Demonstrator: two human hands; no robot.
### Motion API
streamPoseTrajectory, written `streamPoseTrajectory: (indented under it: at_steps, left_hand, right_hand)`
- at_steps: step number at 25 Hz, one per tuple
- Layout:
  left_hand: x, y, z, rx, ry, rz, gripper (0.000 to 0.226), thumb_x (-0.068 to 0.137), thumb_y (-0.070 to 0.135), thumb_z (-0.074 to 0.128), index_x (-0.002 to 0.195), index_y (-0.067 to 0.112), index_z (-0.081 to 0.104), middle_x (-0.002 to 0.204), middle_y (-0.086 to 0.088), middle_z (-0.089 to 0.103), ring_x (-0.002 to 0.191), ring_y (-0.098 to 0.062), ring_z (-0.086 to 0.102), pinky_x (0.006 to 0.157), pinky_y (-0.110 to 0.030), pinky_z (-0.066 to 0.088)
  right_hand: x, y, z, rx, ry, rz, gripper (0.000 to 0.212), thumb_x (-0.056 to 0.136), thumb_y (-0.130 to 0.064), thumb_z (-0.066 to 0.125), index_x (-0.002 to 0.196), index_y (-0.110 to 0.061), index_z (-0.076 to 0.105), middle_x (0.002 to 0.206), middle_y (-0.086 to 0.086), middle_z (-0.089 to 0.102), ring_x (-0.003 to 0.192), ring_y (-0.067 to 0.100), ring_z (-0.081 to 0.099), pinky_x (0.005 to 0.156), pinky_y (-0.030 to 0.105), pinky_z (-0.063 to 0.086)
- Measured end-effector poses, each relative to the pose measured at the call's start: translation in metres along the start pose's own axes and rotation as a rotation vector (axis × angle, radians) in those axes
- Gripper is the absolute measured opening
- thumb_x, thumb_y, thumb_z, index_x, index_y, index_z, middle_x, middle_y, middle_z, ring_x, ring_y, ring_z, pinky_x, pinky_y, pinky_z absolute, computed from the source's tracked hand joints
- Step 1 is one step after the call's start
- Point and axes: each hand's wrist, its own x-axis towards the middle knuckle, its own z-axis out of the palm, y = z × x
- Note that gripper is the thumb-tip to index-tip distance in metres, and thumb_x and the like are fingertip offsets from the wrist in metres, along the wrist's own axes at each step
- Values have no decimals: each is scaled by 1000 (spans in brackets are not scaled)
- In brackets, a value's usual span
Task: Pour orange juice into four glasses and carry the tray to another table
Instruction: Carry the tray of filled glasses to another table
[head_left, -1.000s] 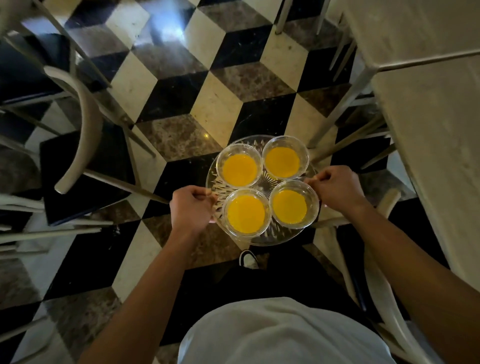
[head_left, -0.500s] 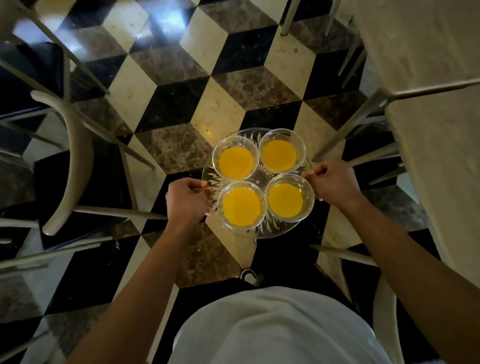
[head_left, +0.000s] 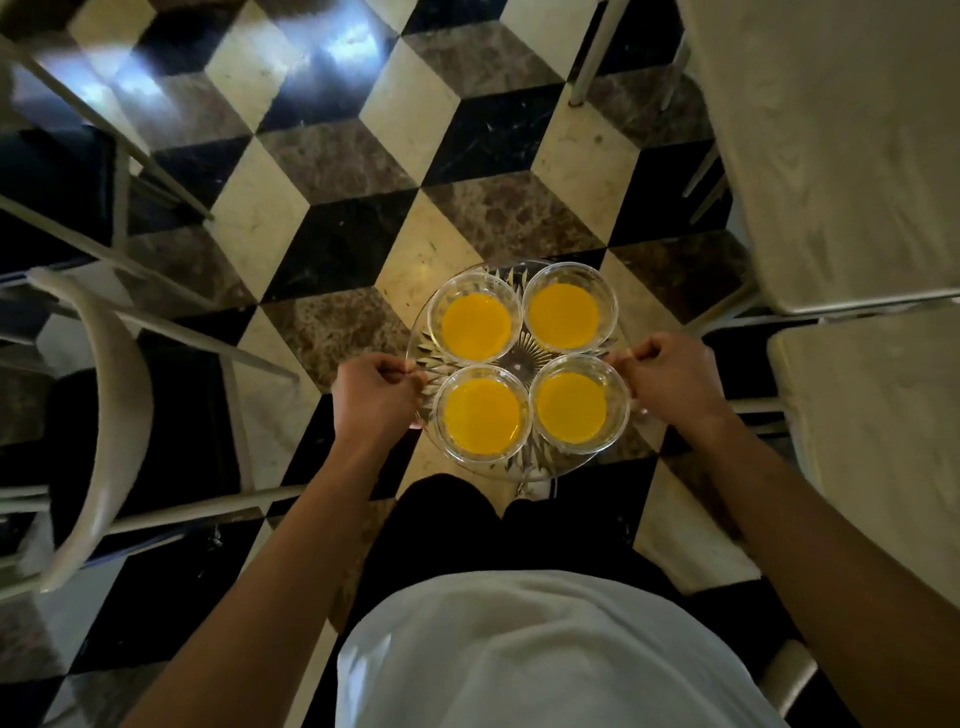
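Left hand and right hand are each keeping a curled grip on the glass tray of four juice glasses, passing between a chair and a bench.

Floor of diamond tiles in black, cream & brown marble, forming a cube pattern, w/ glare patches at top left. Pale chair at left: curved backrest, dark seat, thin pale legs. More thin legs cross the top-left corner. Two pale tabletops at right, far one & near one, edge to edge w/ a narrow gap between, on thin pale legs. White shirt & dark trousers at bottom centre.
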Motion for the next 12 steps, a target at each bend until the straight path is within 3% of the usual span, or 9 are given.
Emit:
streamPoseTrajectory:
  at_steps: [5,8,12]
  left_hand:
    - [53,42,23,42,-60,25,10,85,7,83,85,15,77,77,-10,80,73,-30,80,67,-51,68]
    - [92,77,39,124,-99,74,9,87,8,81,84,16,77,73,-2,79,69,-26,79,65,-46,68]
    - [144,131,59,148,-173,122,12,92,4,75,86,13,72,84,-11,78,75,-29,79,70,-49,68]
  right_hand:
    - [45,-16,-16,31,37,68,25,83,-40,81,79,-17,71,76,2,73,73,22,74,72,47,64]
    - [75,-27,-24,61,77,113,25,84,-38,81,79,-16,71,75,3,73,74,24,73,72,48,63]
    - [114,-46,-30,97,145,162,25,85,-38,80,78,-15,71,72,3,72,69,23,72,66,42,62]
